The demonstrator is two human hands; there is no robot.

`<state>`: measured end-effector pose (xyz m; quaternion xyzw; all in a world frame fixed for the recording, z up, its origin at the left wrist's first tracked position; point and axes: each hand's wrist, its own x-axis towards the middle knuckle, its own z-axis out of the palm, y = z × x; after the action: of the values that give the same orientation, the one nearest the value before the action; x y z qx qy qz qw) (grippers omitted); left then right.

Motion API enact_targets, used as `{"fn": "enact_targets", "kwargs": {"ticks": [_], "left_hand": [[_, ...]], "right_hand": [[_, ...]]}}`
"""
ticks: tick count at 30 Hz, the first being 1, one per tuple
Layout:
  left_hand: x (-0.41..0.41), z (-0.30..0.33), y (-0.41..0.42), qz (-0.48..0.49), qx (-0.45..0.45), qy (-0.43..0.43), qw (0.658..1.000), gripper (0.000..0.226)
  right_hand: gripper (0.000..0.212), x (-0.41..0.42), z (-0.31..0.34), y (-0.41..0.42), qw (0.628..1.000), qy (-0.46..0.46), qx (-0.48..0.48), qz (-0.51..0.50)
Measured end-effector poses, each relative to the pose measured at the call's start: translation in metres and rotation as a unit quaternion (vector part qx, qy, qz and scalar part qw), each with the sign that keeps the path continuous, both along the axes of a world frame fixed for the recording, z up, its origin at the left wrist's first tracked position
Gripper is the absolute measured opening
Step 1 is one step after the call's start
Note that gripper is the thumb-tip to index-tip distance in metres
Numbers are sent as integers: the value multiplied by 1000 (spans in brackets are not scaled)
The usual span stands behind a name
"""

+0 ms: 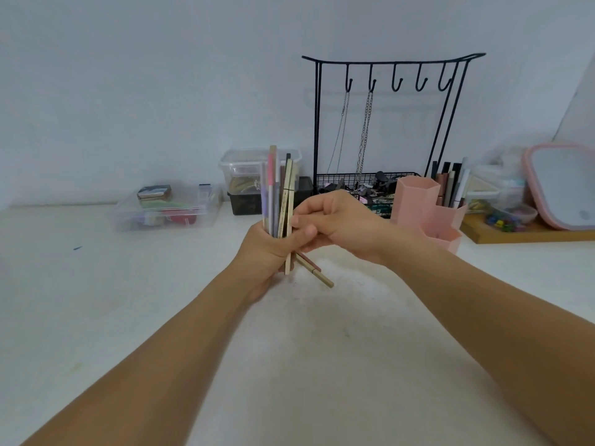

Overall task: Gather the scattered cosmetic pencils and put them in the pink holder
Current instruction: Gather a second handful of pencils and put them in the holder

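We hold both forearms out over the white table (96, 317). Our left hand (267, 252) grips the cosmetic pencils (278, 191) upright in a fist; our right hand (338, 223) seemingly pinches one pencil. The pink holder (425, 210) stands just right.

A single view is given, taken from a wide-angle camera worn on the head and directed forward and down. Both forearms are seen reaching away from the lower corners, and the left hand (269, 252) and right hand (338, 225) are met close to the lens near the middle of the frame. The white worktop (128, 317) is looked at from just above and fills the lower half. The wall is faced squarely beyond it, with the black hook stand (391, 64) set against it right of centre. Straight lines are bent near the edges.
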<state>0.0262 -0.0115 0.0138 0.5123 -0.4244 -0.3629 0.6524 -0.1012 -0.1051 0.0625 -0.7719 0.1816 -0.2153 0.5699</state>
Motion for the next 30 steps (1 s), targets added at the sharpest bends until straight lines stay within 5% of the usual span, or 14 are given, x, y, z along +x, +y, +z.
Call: {"fn": "enact_targets", "kwargs": {"ticks": [3, 7, 12, 16, 19, 22, 26, 30], "left_hand": [[-4, -2, -1, -19, -3, -43, 999, 43], [-4, -5, -4, 27, 27, -56, 998, 14], [-4, -5, -9, 53, 42, -40, 997, 15], [-3, -4, -10, 59, 35, -13, 998, 22], [-2, -3, -8, 99, 30, -26, 994, 26], [2, 0, -8, 133, 25, 11, 991, 25], [6, 1, -9, 140, 26, 82, 986, 29], [3, 5, -6, 117, 41, 103, 987, 31]], "right_hand": [[11, -3, 2, -4, 1000, 2, -11, -7], [13, -4, 4, -4, 999, 26, -44, -18], [17, -1, 6, -2, 990, 49, -111, -68], [23, 3, 7, -6, 991, 28, -61, -117], [13, 1, 0, -20, 960, 23, -202, -192], [16, -6, -20, -41, 910, 126, -349, -185], [21, -13, -46, -53, 871, 223, -409, -153], [14, -13, -49, -53, 863, 222, -430, -144]]}}
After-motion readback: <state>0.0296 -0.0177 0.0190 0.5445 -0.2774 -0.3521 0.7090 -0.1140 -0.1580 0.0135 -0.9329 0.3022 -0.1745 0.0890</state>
